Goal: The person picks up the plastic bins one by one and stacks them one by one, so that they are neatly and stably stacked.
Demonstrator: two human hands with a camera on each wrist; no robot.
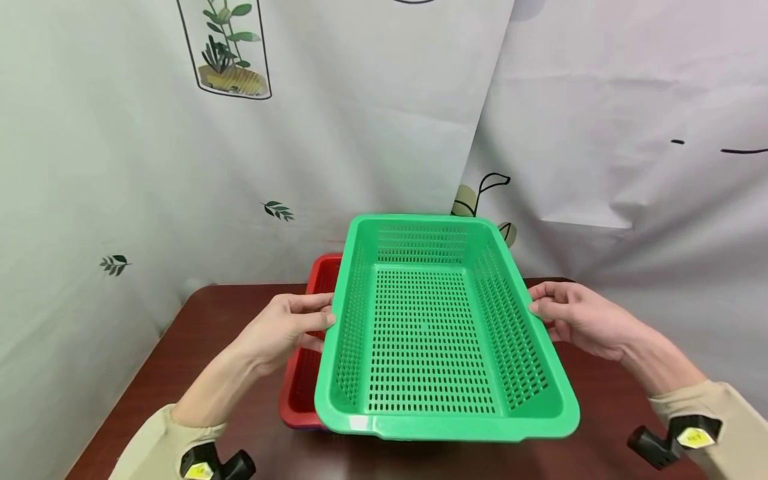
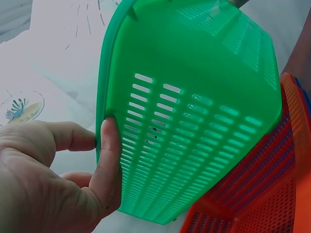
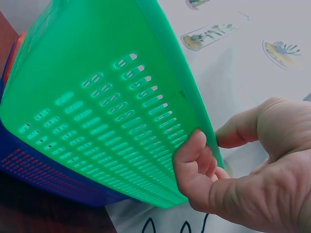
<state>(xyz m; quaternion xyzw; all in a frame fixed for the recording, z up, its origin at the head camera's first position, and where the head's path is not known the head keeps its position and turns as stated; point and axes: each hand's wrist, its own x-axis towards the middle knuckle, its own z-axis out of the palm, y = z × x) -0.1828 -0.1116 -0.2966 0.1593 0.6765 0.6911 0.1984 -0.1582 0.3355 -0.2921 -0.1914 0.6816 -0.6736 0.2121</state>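
Note:
A green perforated plastic basket (image 1: 429, 340) is held by both hands, its inside facing the head camera and nothing lying in it. My left hand (image 1: 294, 325) pinches the left rim, thumb on one side and fingers curled under the lip, as the left wrist view shows. On the opposite rim my right hand (image 1: 576, 317) grips in the same way, fingertips against the outer wall in the right wrist view. Behind and below the green basket is a red basket (image 1: 298, 383), mostly hidden by it. A blue basket (image 3: 53, 179) shows under the green one, nested with the red.
The baskets are over a dark reddish-brown table (image 1: 198, 347). A white cloth (image 1: 360, 133) printed with plants hangs behind the table and along its left side. Each sleeve carries a small black device with a yellow label.

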